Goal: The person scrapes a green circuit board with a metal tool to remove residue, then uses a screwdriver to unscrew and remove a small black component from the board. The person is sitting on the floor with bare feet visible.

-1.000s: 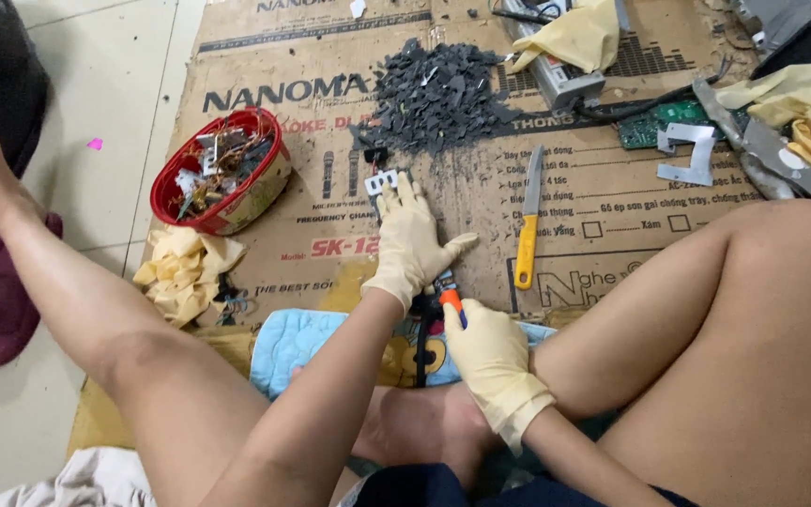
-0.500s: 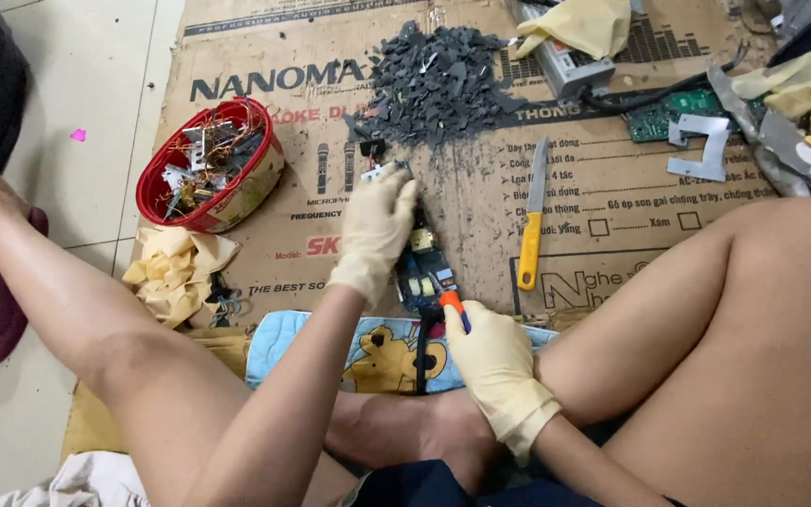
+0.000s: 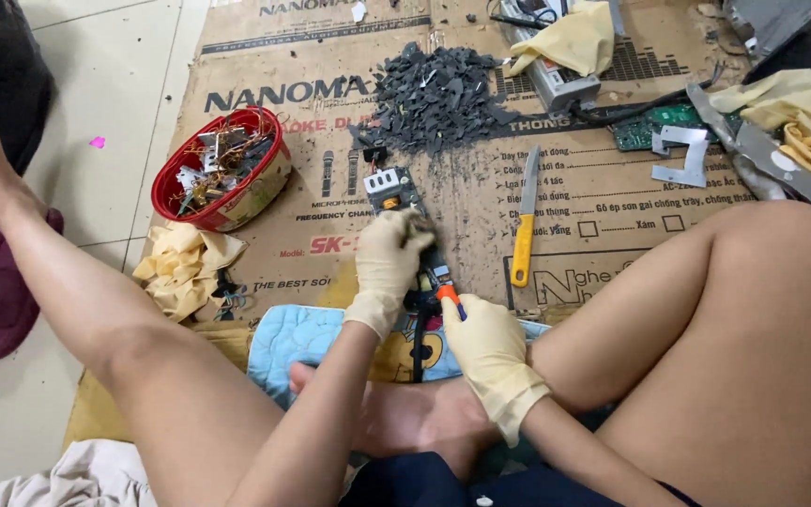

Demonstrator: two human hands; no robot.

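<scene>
Left hand now lower, on circuit board.

- Pale tiled floor, evenly lit, well left of the fingers.
- Flattened brown cardboard sheet spread over it, beyond the fingers.
- Blue patterned cushion just below the fingers.

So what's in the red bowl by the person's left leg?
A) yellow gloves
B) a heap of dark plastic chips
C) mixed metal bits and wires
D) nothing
C: the red bowl holds a tangle of small metal parts and wires, while the dark chips lie heaped apart on the cardboard.
</scene>
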